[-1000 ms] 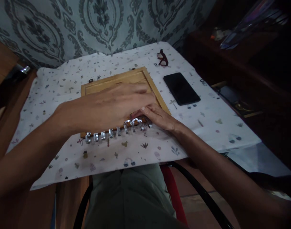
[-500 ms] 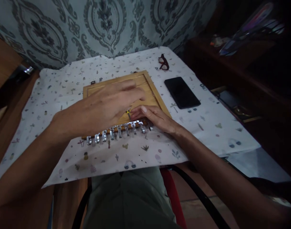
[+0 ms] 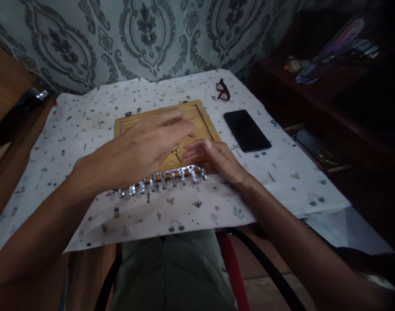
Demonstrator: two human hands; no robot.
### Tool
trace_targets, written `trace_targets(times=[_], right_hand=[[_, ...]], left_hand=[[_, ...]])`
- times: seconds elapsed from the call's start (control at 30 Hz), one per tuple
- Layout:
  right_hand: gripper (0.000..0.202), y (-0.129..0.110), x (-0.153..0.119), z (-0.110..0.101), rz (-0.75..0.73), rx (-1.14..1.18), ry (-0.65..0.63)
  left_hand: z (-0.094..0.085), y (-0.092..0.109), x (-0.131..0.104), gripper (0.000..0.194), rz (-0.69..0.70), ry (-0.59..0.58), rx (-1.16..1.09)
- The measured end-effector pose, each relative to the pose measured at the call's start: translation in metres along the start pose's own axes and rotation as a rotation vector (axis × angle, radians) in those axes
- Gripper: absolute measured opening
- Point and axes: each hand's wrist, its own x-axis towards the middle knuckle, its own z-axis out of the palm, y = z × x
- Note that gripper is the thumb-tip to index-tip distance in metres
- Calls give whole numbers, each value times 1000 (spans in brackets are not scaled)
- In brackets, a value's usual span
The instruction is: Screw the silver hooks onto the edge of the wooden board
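My left hand is over a light wooden framed panel, its fingers bent and its thumb hidden. Just below that hand shows a small screwdriver, with a yellow and black handle part and a grey shaft pointing down towards the panel's near edge. Its upper end is hidden by the hand, which appears closed on it. Along that edge runs a row of several shiny metal clips. To the right, my right hand rests at the panel's near right corner, fingers stretched out, close to the screwdriver shaft and holding nothing visible.
A black phone and dark-framed glasses lie right of the panel on a patterned white tablecloth. Patterned curtain-like fabric stands behind the table. Dark furniture with items on it is at the right.
The right hand has shifted slightly right, away from the screwdriver, showing more of its shaft. The left hand keeps nearly the same pose. The view has tilted a little.
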Motion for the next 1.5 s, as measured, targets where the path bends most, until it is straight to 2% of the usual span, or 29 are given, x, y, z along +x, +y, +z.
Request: trace_targets(times=[0.2, 0.47, 0.6, 0.8, 0.93, 1.07, 1.17, 1.33, 1.43, 1.5], right_hand=[[58, -3, 2, -6, -150, 139, 212], [43, -3, -8, -10, -153, 23, 295], [38, -8, -12, -6, -160, -127, 246], [26, -38, -12, 18, -484, -571, 178], [29, -59, -10, 39, -573, -645, 70], [27, -68, -8, 54, -566, -633, 103], [21, -67, -4, 60, -556, -591, 171], [26, -60, 0, 64, -496, -359, 229], [32, -57, -3, 65, -452, -204, 283], [31, -55, -7, 66, -424, -143, 326]], left_hand=[[-2, 3, -3, 29, -18, 48, 39], [7, -3, -16, 27, -108, 228, 48], [15, -6, -23, 21, -146, 325, 10], [19, -1, -25, 20, -120, 375, -70], [13, 8, -22, 24, -100, 429, -76], [8, 16, -21, 24, -143, 516, -84], [9, 20, -22, 22, -196, 527, -147], [18, 20, -28, 32, -242, 545, -363], [25, 12, -41, 30, -274, 484, -396], [31, 3, -54, 26, -302, 402, -352]])
